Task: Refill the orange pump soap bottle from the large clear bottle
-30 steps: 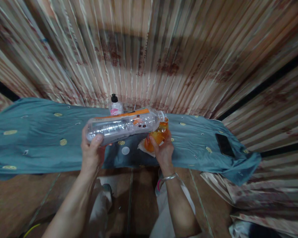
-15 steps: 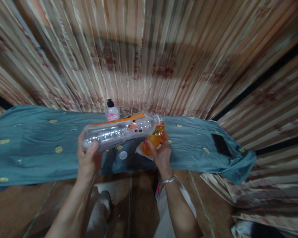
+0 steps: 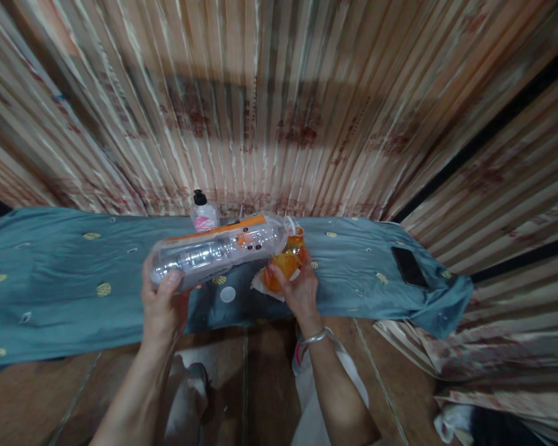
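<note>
My left hand (image 3: 163, 305) is closed round the base of a large clear plastic bottle (image 3: 216, 250) with an orange label. The bottle is tipped almost level, its open mouth over a small orange glass jar (image 3: 283, 263). My right hand (image 3: 296, 289) grips that jar from the near side; a metal bangle sits on the wrist. The jar stands on a pale piece of cloth or paper (image 3: 259, 285) on the teal cloth (image 3: 65, 272). A white bottle cap (image 3: 227, 294) lies on the cloth between my hands.
A small clear bottle with a black cap and pink label (image 3: 203, 214) stands behind the big bottle by the striped curtain (image 3: 279, 105). A black phone (image 3: 408, 266) lies at the right end of the teal cloth. Brown floor and my knees are below.
The view has shifted slightly, so everything sits a little lower and to the left in frame. Both hands keep the same hold on the bottle and the jar.
</note>
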`<state>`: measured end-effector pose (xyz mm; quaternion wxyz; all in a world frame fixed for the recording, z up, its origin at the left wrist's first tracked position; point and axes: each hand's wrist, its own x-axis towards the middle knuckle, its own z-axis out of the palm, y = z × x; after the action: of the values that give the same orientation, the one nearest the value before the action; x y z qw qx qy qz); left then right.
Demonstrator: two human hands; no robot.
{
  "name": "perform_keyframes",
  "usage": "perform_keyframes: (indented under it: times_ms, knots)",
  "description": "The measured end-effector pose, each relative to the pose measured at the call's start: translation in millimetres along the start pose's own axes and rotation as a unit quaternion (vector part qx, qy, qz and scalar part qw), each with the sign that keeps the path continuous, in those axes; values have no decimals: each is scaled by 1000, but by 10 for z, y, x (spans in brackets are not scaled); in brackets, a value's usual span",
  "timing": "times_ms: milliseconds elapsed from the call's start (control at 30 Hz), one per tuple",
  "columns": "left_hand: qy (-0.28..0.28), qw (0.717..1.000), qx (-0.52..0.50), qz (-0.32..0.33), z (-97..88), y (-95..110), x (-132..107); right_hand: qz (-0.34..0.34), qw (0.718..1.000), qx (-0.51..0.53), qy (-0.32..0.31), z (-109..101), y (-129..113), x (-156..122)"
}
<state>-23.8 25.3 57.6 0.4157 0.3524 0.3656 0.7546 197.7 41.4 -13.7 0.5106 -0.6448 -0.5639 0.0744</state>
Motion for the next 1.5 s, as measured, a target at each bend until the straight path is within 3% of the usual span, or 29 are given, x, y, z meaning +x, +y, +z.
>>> perform_keyframes:
  times_ms: [1067,1500]
  knots:
    - [29,998,-38,-36,-81,-85,30,3,997,77,-26,-58,5,58]
    - [33,996,-45,-64,-128,-104,57,37,991,117,-48,-28,-54,55]
